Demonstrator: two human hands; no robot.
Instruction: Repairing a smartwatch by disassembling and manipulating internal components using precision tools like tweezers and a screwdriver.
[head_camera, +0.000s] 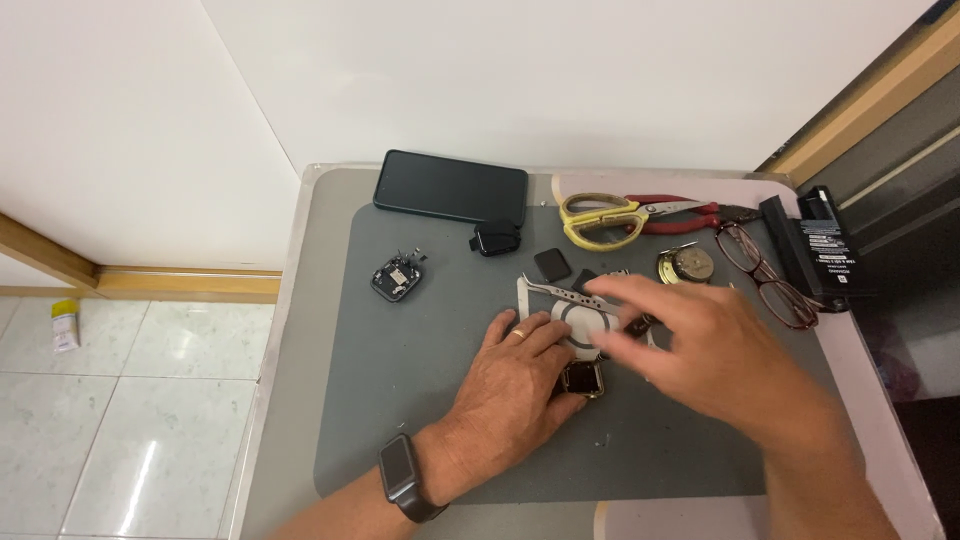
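Note:
My left hand (515, 385), with a ring and a dark wrist band, rests on the grey mat (420, 370) and pinches a small square watch case (584, 378). Above it, my right hand (700, 345) hovers blurred over a round white disc (580, 322), fingers spread; whether it holds anything is hidden. Metal tweezers (560, 291) lie just beyond the disc. A small black square part (552, 264) sits farther back.
A black phone (450, 186) lies at the mat's back edge, beside a small dark module (496, 238). An opened watch body (397, 274) sits left. Yellow scissors (600, 218), red pliers (690, 212), a round metal movement (686, 264), glasses (765, 272) and black batteries (815, 245) lie right.

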